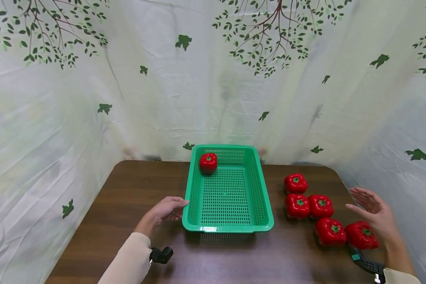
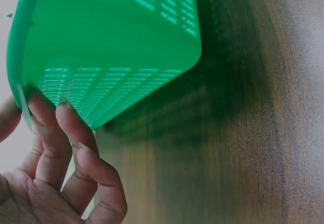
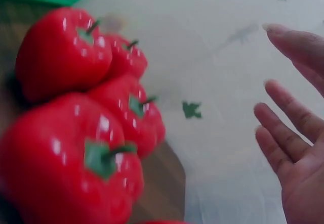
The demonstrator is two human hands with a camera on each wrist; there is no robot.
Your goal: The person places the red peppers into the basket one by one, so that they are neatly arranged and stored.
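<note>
- Green basket (image 1: 241, 228) stands on the brown tabletop (image 1: 138, 185); its left rim (image 1: 190, 177) sits in the left grip (image 1: 167, 208), pinched between thumb and fingers.
- One red pepper (image 1: 208, 163) rests inside, near the far left corner; five loose peppers (image 1: 298, 206) cluster to the basket's right.
- The right grip (image 1: 375, 211) is released — fingers extended, holding nothing, beside the loose peppers.
- A light, steady pinch on the rim should stop the basket sliding.
- Wrapping the fingers round a pepper's sides, not its stem (image 3: 121, 150), would likely hold best — an end one should come away without nudging its neighbours.
</note>
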